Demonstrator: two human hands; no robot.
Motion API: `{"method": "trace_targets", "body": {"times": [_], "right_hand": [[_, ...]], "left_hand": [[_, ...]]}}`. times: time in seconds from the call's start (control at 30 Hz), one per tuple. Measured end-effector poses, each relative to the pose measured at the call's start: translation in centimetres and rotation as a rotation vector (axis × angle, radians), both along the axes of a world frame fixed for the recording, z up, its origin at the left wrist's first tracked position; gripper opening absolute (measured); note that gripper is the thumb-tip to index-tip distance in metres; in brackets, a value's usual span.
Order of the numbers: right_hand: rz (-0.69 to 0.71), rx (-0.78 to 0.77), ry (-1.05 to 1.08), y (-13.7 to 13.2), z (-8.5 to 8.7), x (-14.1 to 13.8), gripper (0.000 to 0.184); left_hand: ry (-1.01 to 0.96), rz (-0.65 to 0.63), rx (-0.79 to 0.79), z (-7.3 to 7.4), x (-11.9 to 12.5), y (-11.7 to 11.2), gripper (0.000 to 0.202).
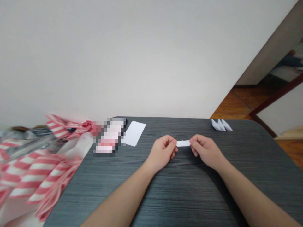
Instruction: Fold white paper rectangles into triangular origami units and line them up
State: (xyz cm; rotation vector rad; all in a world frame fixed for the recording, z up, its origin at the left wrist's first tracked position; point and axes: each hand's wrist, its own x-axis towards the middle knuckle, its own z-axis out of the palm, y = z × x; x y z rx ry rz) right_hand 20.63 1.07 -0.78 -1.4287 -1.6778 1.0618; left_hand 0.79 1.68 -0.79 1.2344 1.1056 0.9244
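Observation:
A small folded strip of white paper (183, 143) is held between my two hands over the dark grey table (180, 189). My left hand (163, 152) pinches its left end with fingers curled. My right hand (205, 149) pinches its right end the same way. Both forearms reach in from the bottom edge of the view.
A white sheet of paper (134, 133) lies at the table's far left. Three small folded white paper pieces (221, 125) sit at the far right edge. Pink-and-white striped bags (35, 167) crowd the table's left side. A plain wall stands behind; wooden floor shows at the right.

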Motion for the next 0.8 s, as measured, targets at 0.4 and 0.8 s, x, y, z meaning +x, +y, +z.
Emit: {"method": "trace_targets", "body": {"times": [0.4, 0.8], "right_hand": [[0.057, -0.109, 0.19, 0.0, -0.2, -0.3, 0.031], [0.149, -0.168, 0.296, -0.3, 0.0, -1.0, 0.017]], "left_hand": [[0.316, -0.261, 0.385, 0.8, -0.4, -0.5, 0.021], [0.418, -0.336, 0.494, 0.8, -0.4, -0.3, 0.029]]}}
